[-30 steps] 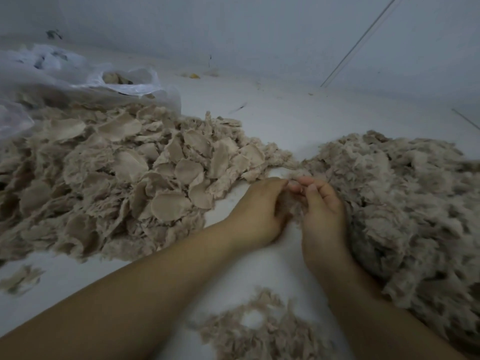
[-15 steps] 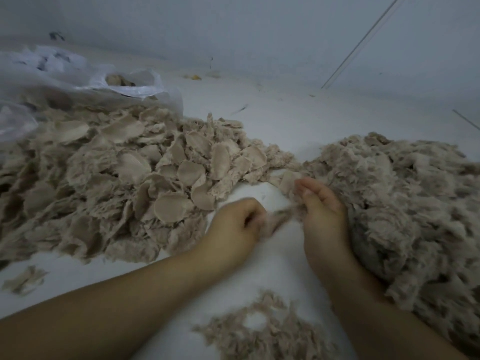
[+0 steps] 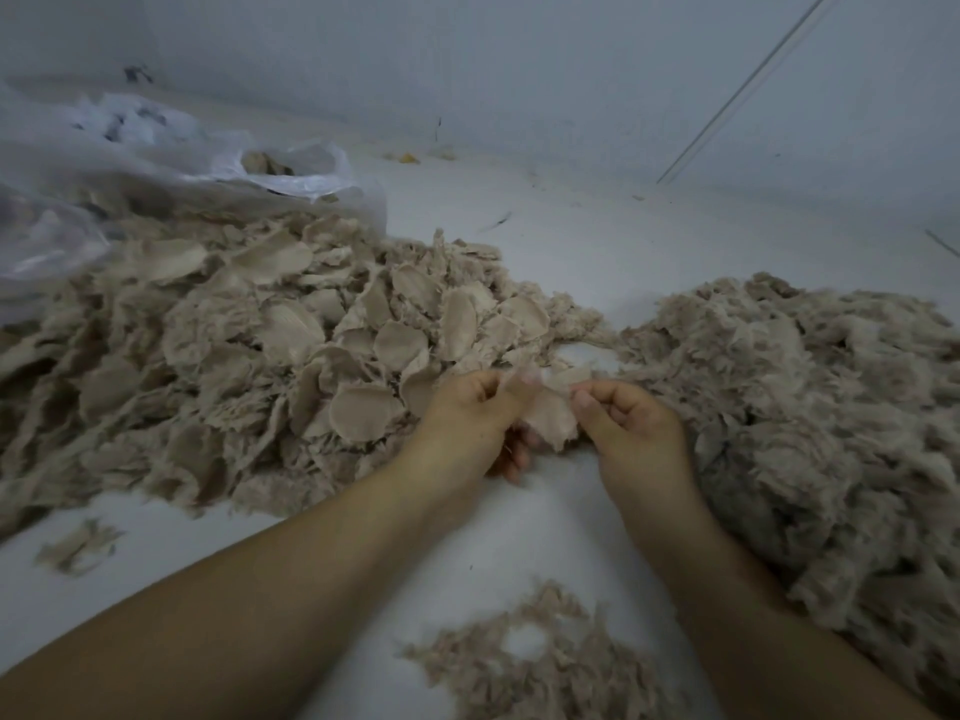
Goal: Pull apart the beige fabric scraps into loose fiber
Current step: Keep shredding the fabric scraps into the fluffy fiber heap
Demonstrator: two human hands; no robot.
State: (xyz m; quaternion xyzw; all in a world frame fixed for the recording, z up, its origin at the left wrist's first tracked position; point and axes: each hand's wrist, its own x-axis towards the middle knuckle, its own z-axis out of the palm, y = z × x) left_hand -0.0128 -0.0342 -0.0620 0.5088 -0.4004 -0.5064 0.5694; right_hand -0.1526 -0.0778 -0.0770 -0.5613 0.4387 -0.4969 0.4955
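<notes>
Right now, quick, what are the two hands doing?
Left hand: fingers curled, pinching the left edge of a beige fabric scrap.
Right hand: fingers curled, pinching the same scrap's right edge.

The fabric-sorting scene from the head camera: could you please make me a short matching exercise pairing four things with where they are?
Things:
1. pile of fabric scraps
2. heap of loose fiber
3. plastic bag
4. single scrap

Places:
A. between the left hand and right hand
B. far left, behind the scraps
C. right of the hands
D. left of the hands

Pairs: 1-D, 2-C, 3-B, 4-A
</notes>
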